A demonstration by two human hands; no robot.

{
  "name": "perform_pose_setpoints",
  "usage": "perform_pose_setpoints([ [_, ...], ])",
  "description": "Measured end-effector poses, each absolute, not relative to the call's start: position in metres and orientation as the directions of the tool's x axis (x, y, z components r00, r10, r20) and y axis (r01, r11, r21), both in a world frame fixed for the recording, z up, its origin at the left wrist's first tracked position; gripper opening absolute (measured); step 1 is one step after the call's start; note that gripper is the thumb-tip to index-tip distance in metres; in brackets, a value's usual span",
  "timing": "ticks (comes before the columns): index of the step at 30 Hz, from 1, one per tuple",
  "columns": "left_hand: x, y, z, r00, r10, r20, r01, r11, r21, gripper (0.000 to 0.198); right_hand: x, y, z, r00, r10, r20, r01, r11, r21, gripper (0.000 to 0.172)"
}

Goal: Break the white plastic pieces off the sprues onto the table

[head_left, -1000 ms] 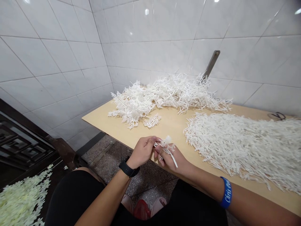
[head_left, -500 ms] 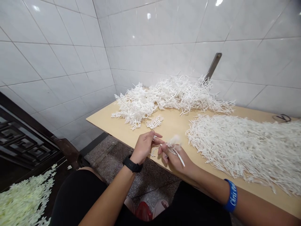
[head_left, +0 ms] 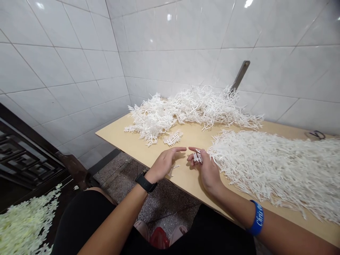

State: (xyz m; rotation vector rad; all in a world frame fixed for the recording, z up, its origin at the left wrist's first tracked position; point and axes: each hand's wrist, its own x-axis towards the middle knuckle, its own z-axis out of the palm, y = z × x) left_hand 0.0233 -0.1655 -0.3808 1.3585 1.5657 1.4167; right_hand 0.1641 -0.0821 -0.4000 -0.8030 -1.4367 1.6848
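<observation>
My left hand (head_left: 165, 161) is over the table's near edge, index finger stretched out; nothing shows in it, though its palm side is partly hidden. Just beside it, a few thin white sprigs (head_left: 174, 169) lie by the edge. My right hand (head_left: 205, 168) is closed around a small bunch of short white plastic stems (head_left: 197, 156), with the index finger extended toward my left hand. The fingertips of both hands are a small gap apart. A small cluster of white branched pieces (head_left: 172, 138) lies on the table just beyond my left hand.
On the wooden table (head_left: 117, 132), a tangled heap of white branched pieces (head_left: 196, 104) lies along the tiled wall. A wide layer of short white stems (head_left: 273, 166) covers the right side. A metal bar (head_left: 240, 76) leans behind. Pale flower-shaped pieces (head_left: 26, 219) lie at lower left.
My hands have drawn apart, the right one shifting right and turning upward. The long white stem and blurred pale piece at my right hand are out of sight. A short bunch now shows there.
</observation>
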Motion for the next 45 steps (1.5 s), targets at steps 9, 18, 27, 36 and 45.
perform_pose_setpoints([
  [9,-0.006,-0.176,-0.381,-0.395,0.881,0.261,0.487,-0.04,0.873,0.033,0.172,-0.087,-0.388,-0.52,0.842,0.141,-0.211,0.033,-0.977,0.042],
  [18,-0.048,-0.196,-0.409,-0.727,0.596,0.342,0.362,-0.09,0.928,0.041,0.109,-0.159,-0.357,-0.811,0.486,-0.325,-0.173,-0.731,-0.66,0.029],
  [27,-0.04,-0.203,-0.403,-0.7,0.637,0.322,0.256,-0.197,0.946,0.037,0.164,-0.048,-0.362,-0.341,0.933,-0.111,0.097,-0.082,-0.992,0.026],
  [36,-0.034,-0.221,-0.401,-0.71,0.601,0.367,0.263,-0.256,0.93,0.032,0.132,-0.091,-0.344,-0.722,0.687,0.078,-0.011,0.101,-0.995,0.051],
  [45,0.003,-0.234,-0.391,-0.524,0.795,0.306,0.226,-0.217,0.95,0.028,0.1,-0.13,-0.388,-0.853,0.517,0.072,-0.104,-0.033,-0.994,0.044],
])
